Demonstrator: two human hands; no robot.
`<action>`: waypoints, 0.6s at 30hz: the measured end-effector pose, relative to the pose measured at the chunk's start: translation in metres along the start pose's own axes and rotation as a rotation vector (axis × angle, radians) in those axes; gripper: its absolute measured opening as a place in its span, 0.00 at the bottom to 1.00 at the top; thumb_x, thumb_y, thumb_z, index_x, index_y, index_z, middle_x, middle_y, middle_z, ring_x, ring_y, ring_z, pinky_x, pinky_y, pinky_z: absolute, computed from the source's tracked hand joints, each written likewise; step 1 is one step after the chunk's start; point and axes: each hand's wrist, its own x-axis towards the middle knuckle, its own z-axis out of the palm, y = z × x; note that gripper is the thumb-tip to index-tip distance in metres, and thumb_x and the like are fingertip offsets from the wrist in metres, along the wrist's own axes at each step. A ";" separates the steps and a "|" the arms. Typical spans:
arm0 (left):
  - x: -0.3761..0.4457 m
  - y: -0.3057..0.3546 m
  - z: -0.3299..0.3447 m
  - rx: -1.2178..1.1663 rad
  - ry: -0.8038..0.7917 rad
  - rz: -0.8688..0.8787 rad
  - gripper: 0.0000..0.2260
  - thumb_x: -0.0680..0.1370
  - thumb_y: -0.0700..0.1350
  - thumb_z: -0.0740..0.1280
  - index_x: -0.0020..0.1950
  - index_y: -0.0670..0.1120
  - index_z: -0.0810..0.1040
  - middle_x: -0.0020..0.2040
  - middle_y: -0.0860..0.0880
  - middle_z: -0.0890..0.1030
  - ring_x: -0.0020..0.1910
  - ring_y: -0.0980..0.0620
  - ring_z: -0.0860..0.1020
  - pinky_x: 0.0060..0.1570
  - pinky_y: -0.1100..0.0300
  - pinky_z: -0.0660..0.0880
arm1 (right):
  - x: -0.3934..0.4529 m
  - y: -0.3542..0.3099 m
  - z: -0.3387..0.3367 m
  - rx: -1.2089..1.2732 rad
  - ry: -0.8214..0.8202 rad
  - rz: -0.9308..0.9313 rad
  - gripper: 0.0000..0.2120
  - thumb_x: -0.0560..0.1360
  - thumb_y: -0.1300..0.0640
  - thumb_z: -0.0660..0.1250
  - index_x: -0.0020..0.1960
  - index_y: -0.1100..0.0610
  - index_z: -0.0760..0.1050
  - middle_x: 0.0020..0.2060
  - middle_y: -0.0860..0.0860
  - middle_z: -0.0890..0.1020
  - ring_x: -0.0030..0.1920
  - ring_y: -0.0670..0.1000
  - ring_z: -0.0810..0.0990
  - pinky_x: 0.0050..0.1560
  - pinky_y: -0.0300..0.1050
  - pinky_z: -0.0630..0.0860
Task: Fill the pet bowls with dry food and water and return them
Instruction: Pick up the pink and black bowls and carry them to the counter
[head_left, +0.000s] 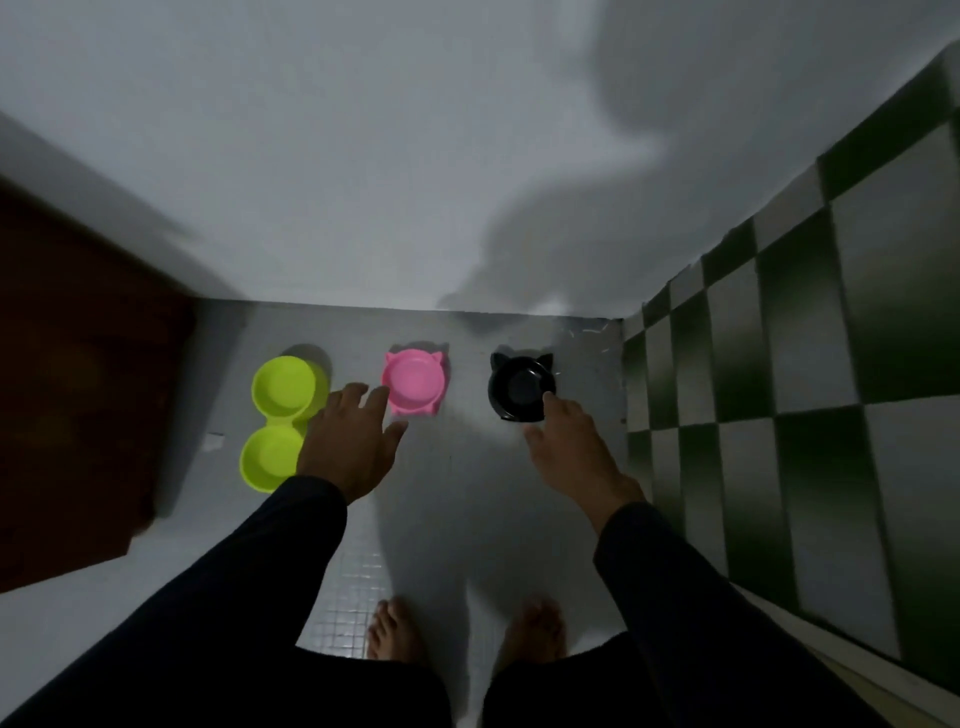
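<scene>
Grey floor: your right hand (574, 452), fingers spread and holding nothing, touches the black bowl (521, 386); left hand (349, 437), equally spread, reaches just short of the pink bowl (414, 382)

Dim and soft — shadows on the wall (467, 130), edges bowed.

left hand (349, 441) covers green double bowl's (280, 421) right rim; brown door (78, 405) blurred, cut by left edge.
</scene>
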 end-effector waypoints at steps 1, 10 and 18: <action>0.010 -0.004 0.018 -0.014 -0.003 -0.007 0.24 0.80 0.54 0.70 0.69 0.40 0.76 0.63 0.35 0.78 0.61 0.32 0.76 0.55 0.40 0.79 | 0.015 0.004 0.014 0.024 -0.006 0.017 0.27 0.84 0.49 0.57 0.79 0.58 0.57 0.74 0.60 0.64 0.71 0.61 0.67 0.68 0.56 0.69; 0.074 -0.035 0.148 -0.156 -0.015 -0.181 0.22 0.83 0.56 0.63 0.68 0.41 0.74 0.61 0.37 0.76 0.60 0.36 0.74 0.54 0.42 0.75 | 0.124 0.050 0.122 0.321 0.074 0.257 0.26 0.82 0.48 0.62 0.75 0.61 0.63 0.67 0.61 0.72 0.64 0.61 0.74 0.57 0.46 0.72; 0.116 -0.061 0.214 -0.529 -0.038 -0.574 0.27 0.81 0.58 0.68 0.70 0.38 0.75 0.65 0.35 0.78 0.65 0.35 0.76 0.62 0.47 0.72 | 0.189 0.070 0.178 0.610 0.209 0.516 0.31 0.79 0.46 0.66 0.73 0.65 0.64 0.68 0.62 0.74 0.64 0.63 0.76 0.59 0.51 0.76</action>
